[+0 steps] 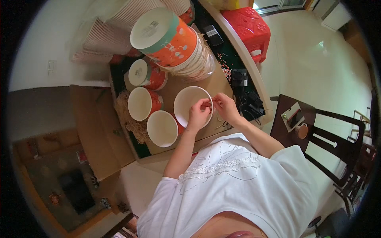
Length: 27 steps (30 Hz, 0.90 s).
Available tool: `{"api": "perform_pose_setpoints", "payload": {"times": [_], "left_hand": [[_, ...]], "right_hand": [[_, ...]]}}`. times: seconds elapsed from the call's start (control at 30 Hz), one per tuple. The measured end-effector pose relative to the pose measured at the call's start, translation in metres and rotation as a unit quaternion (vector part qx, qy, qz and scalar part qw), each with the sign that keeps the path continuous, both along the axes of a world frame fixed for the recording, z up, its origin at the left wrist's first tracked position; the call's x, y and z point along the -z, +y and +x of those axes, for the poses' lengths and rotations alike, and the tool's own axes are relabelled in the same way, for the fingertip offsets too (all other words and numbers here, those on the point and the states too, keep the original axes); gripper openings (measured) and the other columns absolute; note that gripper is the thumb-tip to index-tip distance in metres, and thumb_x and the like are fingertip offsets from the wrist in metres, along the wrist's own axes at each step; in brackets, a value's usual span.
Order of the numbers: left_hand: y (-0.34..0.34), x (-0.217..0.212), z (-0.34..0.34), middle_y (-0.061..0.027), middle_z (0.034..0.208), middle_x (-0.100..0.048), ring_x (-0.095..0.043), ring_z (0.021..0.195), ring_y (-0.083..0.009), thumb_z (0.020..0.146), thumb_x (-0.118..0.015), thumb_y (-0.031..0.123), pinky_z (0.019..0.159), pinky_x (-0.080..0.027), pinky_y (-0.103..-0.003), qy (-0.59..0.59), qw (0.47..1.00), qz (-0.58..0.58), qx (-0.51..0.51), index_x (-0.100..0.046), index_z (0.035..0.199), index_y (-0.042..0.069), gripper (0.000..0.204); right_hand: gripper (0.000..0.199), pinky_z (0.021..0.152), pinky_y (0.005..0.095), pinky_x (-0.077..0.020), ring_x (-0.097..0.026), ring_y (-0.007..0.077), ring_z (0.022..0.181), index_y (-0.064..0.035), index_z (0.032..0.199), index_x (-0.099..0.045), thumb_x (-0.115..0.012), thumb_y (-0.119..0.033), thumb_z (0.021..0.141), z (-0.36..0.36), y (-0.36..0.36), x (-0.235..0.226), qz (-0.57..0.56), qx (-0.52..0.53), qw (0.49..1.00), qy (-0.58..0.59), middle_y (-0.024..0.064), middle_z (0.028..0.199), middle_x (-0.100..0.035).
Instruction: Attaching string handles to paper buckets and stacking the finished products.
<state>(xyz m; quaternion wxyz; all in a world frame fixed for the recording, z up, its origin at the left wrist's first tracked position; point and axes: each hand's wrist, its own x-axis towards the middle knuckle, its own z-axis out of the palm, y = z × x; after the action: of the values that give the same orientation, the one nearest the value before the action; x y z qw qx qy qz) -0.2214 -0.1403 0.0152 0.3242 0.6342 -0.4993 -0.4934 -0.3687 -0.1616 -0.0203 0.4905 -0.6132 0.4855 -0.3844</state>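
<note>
We judged the work partly done: on the counter (222,81) a tall stack of nested orange bowls (178,43) remained, while three open bowls (139,103) stood apart at our left. A fourth, the white bowl (189,104), lay under our hands. Our left hand (199,115) pinched its rim in a narrow grip; our right hand (225,106) pinched something thin beside that rim, too small to tell. Straw (129,123), black chargers (246,99) and scattered beads (226,69) crowded the edges

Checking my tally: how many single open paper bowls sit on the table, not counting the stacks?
3: one under both hands, one left of it, one nearer the person. Others may be hidden behind the stacks.
</note>
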Motion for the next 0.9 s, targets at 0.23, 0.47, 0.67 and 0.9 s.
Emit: {"api": "perform_pose_setpoints", "payload": {"times": [0.23,0.47,0.67,0.9], "left_hand": [[0.007,0.026,-0.003,-0.0126,0.079,-0.064,-0.066,0.071,-0.0218,0.084,-0.057,0.004,0.063,-0.052,-0.031,-0.215,0.964,-0.153,0.024,-0.058,0.094,0.002,0.011],[0.015,0.036,0.004,-0.0128,0.070,-0.062,-0.064,0.059,-0.0217,0.089,-0.049,0.006,0.050,-0.050,-0.034,-0.022,0.982,-0.131,-0.131,-0.046,0.088,0.002,0.006],[0.007,0.031,0.010,-0.0162,0.078,-0.062,-0.064,0.064,-0.0252,0.094,-0.045,0.013,0.057,-0.054,-0.037,0.231,0.943,0.153,-0.184,-0.042,0.100,0.005,0.011],[0.017,0.075,0.019,-0.0077,0.072,-0.056,-0.054,0.054,-0.0168,0.093,-0.043,0.015,0.045,-0.043,-0.025,0.570,0.801,0.176,-0.046,-0.051,0.096,0.000,0.017]], "right_hand": [[0.011,0.068,0.0280,-0.0510,-0.063,0.0163,0.076,0.0005,0.094,-0.057,-0.059,-0.001,0.084,-0.003,0.003,0.010,0.068,-0.041,0.996,-0.032,0.0108,0.083,-0.063],[0.021,0.058,0.0288,-0.0470,-0.060,0.0155,0.063,-0.0012,0.101,-0.053,-0.061,-0.003,0.081,-0.017,0.006,-0.009,0.122,-0.096,0.985,0.079,0.0111,0.070,-0.060],[0.016,0.061,0.0358,-0.0500,-0.062,0.0313,0.070,-0.0049,0.097,-0.056,-0.060,-0.005,0.081,0.006,0.035,-0.063,-0.150,-0.209,0.959,0.123,0.0150,0.080,-0.062],[0.008,0.063,0.0398,-0.0474,-0.060,0.0347,0.078,-0.0032,0.086,-0.055,-0.056,-0.007,0.079,0.029,-0.001,-0.107,-0.085,-0.378,0.912,0.136,0.0164,0.081,-0.060]]}}
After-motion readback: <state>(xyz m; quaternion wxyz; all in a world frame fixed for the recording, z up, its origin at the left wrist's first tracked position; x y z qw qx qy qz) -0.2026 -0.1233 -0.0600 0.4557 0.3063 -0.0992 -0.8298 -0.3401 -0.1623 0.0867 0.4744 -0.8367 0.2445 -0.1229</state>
